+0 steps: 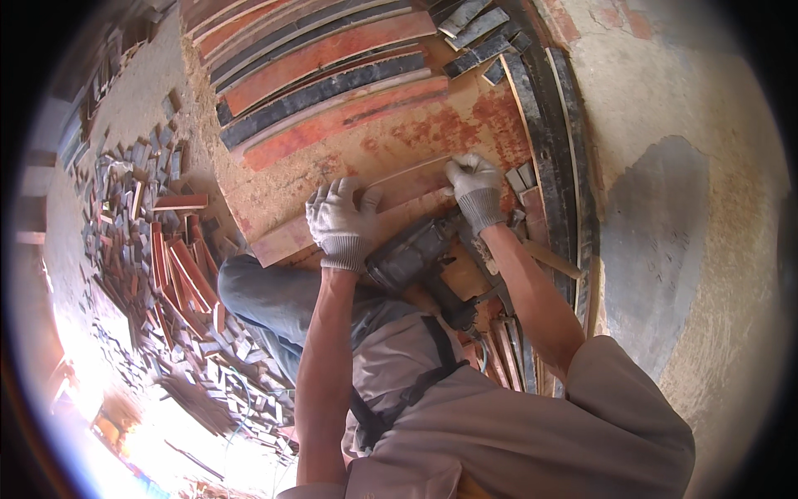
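Observation:
My left hand (341, 220), in a white work glove, presses on a reddish wooden board (399, 193) lying on a worn red plywood sheet (465, 125). My right hand (475, 187), also gloved, pinches a thin pale wood strip (411, 173) at its right end; the strip runs leftward toward my left hand. A dark power tool (416, 254) rests just below both hands, near my lap, held by neither hand.
Long red and black planks (324, 75) are stacked at the far side of the sheet. A heap of small wood offcuts (158, 249) covers the ground at left. Dark curved strips (557, 150) line the sheet's right edge beside a bare concrete floor (682, 208).

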Motion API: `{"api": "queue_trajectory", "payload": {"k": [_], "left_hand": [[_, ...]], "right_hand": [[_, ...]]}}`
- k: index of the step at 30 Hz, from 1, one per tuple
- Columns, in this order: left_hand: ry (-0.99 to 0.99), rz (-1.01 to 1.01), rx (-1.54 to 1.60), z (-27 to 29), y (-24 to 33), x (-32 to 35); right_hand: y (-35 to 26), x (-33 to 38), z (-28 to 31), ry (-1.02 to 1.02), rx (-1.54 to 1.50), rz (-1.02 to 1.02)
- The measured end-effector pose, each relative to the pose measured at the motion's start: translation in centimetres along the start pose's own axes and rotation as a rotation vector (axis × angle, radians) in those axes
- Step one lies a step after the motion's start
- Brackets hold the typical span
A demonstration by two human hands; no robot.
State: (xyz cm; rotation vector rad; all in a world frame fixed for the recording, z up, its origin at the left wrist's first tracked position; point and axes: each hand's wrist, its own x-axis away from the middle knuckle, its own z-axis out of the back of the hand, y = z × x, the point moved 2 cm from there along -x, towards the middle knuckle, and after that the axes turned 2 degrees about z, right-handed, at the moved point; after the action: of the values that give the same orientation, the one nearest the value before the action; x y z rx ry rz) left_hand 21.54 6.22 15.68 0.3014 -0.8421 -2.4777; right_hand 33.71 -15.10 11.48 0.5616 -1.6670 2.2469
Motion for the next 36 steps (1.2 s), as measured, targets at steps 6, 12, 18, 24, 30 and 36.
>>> {"api": "queue_trajectory", "payload": {"k": [6, 12, 18, 24, 30, 36], "left_hand": [[0.009, 0.082, 0.003, -0.3, 0.2, -0.3], [-0.006, 0.09, -0.002, -0.8, 0.0, -0.3], [0.004, 0.083, -0.019, -0.8, 0.0, -0.2], [0.021, 0.055, 0.003, -0.9, -0.3, -0.2], [0.02, 0.044, 0.007, -0.9, -0.2, -0.2], [0.059, 0.001, -0.004, -0.8, -0.2, -0.3]], "right_hand": [[-4.7, 7.7, 2.8, 0.091, 0.647, 0.776], [1.7, 18.7, 1.5, -0.342, 1.28, 0.022], [6.1, 18.1, 1.3, -0.235, 0.946, -0.086], [-3.8, 18.1, 10.3, -0.304, 0.561, 0.396], [-11.6, 14.2, 11.8, -0.466, 0.308, -0.182], [-12.3, 11.5, 9.6, -0.388, 0.321, -0.348]]}}
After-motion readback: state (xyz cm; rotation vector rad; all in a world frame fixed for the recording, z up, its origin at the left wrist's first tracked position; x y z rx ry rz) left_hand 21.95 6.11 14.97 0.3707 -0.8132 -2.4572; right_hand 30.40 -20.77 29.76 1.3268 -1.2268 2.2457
